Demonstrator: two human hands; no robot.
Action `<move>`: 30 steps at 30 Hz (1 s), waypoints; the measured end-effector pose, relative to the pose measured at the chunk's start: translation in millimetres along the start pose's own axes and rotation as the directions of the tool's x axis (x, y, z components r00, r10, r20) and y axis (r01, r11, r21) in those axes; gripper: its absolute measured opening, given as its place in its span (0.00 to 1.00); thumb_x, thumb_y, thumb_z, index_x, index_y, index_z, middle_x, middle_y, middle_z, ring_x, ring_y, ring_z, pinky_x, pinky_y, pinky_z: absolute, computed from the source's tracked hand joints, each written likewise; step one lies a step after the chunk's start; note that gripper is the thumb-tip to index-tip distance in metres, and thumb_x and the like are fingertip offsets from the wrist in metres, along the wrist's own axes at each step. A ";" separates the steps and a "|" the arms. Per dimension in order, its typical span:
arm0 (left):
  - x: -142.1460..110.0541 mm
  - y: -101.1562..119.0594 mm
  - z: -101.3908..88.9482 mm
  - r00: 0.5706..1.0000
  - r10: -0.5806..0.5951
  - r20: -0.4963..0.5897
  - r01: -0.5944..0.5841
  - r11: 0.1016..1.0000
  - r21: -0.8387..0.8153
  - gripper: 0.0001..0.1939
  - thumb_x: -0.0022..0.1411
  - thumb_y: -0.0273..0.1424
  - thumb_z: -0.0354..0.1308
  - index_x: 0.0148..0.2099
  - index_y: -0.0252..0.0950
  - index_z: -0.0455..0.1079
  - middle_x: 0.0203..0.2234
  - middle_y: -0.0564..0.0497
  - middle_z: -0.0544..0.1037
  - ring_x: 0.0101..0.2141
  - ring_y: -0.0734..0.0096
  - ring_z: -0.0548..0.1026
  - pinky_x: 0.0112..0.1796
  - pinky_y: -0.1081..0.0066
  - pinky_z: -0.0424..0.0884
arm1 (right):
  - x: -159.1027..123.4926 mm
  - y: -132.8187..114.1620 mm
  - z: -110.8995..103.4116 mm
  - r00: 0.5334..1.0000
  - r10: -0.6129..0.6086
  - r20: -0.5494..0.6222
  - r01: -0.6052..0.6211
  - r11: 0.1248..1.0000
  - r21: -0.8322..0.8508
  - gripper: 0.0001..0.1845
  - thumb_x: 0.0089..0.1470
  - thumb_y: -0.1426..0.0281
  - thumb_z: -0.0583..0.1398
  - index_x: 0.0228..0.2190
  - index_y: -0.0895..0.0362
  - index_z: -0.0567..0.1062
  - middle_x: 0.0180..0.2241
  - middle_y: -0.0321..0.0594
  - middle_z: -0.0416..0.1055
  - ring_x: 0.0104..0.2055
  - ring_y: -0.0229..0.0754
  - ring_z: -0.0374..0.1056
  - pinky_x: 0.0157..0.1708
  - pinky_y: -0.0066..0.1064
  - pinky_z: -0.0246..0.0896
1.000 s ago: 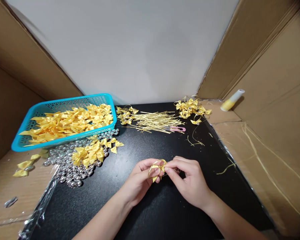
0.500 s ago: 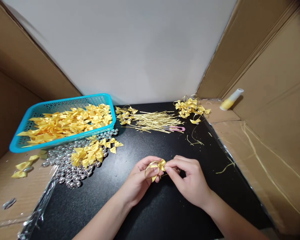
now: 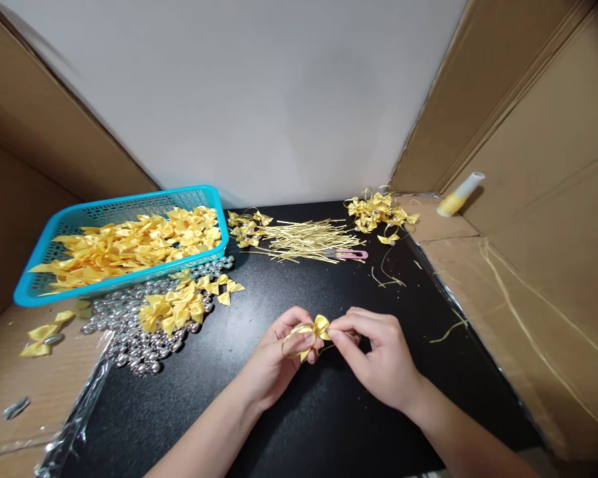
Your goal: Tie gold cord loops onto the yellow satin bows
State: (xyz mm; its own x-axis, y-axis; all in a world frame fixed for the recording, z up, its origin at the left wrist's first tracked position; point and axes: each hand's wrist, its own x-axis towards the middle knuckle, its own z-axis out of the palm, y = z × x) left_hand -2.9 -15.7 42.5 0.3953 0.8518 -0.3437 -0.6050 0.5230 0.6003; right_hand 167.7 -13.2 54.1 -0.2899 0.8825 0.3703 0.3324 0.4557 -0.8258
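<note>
A small yellow ribbon bow is held between my two hands over the black tabletop. My left hand is closed on it, thumb and fingers pinching it from the left. A gold cord loop curves out over the left thumb. From the other side, my right hand pinches the bow's right edge with thumb and forefinger. A thin strand shows just beneath the bow, between the hands. Whatever else lies inside the right fingertips is hidden.
On the left, a blue basket holds many yellow bows. Silver beads and loose bows lie before it. Gold cords, pink-handled snips and corded bows sit at the back. A thread cone stands right.
The bow has turned slightly in my fingers, showing its loops more upright. The gold cord loop has shifted left. Both hands stay almost in place.
</note>
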 end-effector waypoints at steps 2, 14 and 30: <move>1.0 -1.0 -1.3 1.000 -0.002 0.001 0.002 1.000 0.008 0.12 0.46 0.27 0.73 0.29 0.35 0.72 0.20 0.53 0.77 0.22 0.80 0.70 0.25 0.82 0.66 | 0.3 -0.5 -0.2 1.000 -0.002 0.001 0.002 1.000 -0.002 0.10 0.56 0.77 0.58 0.26 0.59 0.76 0.20 0.35 0.67 0.23 0.35 0.61 0.26 0.27 0.56; -0.9 0.9 1.8 0.995 -0.042 -0.088 0.040 0.999 -0.024 0.12 0.40 0.25 0.75 0.22 0.33 0.73 0.18 0.52 0.77 0.20 0.80 0.71 0.24 0.82 0.67 | 1.6 0.7 -2.1 0.999 -0.028 0.024 0.028 0.999 -0.017 0.10 0.56 0.77 0.58 0.25 0.60 0.76 0.20 0.36 0.67 0.22 0.34 0.60 0.26 0.27 0.56; 1.8 -0.5 0.6 0.995 -0.037 -0.092 0.041 0.998 0.038 0.12 0.39 0.28 0.76 0.30 0.33 0.81 0.20 0.52 0.77 0.22 0.80 0.71 0.23 0.82 0.67 | 2.5 -1.1 -1.5 0.999 -0.045 0.028 0.046 0.999 -0.011 0.11 0.55 0.79 0.58 0.24 0.59 0.76 0.19 0.34 0.67 0.22 0.33 0.60 0.24 0.25 0.55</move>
State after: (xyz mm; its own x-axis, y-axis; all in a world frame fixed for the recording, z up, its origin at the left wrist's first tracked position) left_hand -1.5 -14.4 42.0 0.3527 0.8307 -0.4307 -0.5615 0.5561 0.6128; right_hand 168.0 -11.3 56.5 -0.3298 0.8573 0.3954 0.3290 0.4969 -0.8030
